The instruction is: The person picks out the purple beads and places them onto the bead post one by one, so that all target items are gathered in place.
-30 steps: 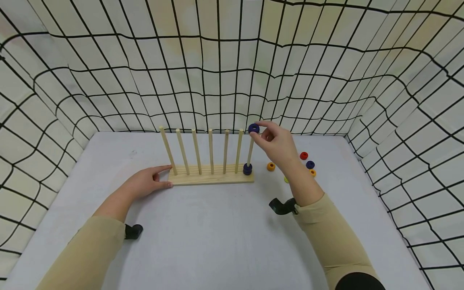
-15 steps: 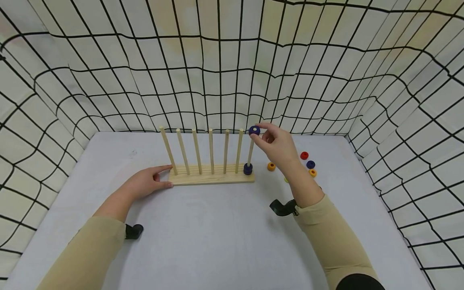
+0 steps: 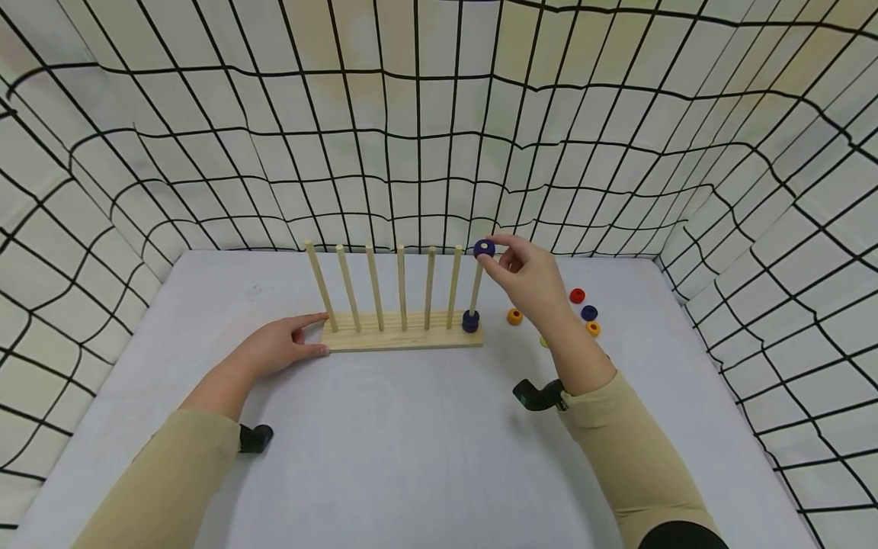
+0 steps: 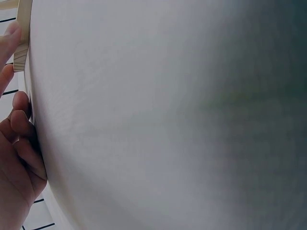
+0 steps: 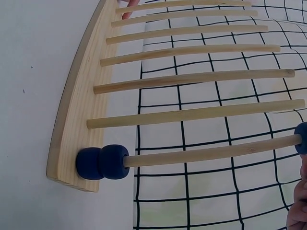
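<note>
A pale wooden base point(image 3: 398, 340) carries a row of upright pegs. Two dark blue beads point(image 5: 101, 162) sit stacked at the foot of the rightmost peg point(image 5: 211, 153). At that peg's top, my right hand point(image 3: 531, 278) pinches another blue bead point(image 3: 484, 248) between thumb and forefinger; the peg's tip shows in its hole. My left hand point(image 3: 274, 347) holds the base's left end, thumb at the front edge and forefinger at the back. In the left wrist view, the base's end point(image 4: 20, 55) lies between thumb and finger, the other fingers curled on the table.
Right of the base, loose beads lie on the white table point(image 3: 384, 442): an orange one point(image 3: 514, 316), a red one point(image 3: 577, 295), a blue one point(image 3: 589, 313), another orange one point(image 3: 593, 329). A yellow-green one point(image 3: 544, 341) is partly behind the right forearm. Black-gridded white walls enclose the table.
The blue bead in my right hand has come down slightly onto the tip of the rightmost peg, which now shows through its hole. My left hand stays at the base's end.
</note>
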Motion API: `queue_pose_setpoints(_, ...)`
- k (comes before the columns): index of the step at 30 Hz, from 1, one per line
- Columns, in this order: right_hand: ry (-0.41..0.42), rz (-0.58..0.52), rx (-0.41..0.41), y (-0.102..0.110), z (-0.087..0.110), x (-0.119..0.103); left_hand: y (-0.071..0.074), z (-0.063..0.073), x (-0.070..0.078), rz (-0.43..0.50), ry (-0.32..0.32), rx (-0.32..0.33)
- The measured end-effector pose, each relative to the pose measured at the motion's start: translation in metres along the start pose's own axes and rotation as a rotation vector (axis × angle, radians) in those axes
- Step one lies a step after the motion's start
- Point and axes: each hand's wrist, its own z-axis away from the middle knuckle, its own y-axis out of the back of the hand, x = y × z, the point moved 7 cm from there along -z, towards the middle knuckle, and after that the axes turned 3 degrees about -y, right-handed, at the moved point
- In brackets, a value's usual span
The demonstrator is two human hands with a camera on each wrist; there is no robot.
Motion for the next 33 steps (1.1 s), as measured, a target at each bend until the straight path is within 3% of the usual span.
queue_pose_setpoints(33,0.044,-0.055,0.018,0.0057,0.0006,0.0025,0.0016,0.0017,0.0017,0.004,0.004,0.002)
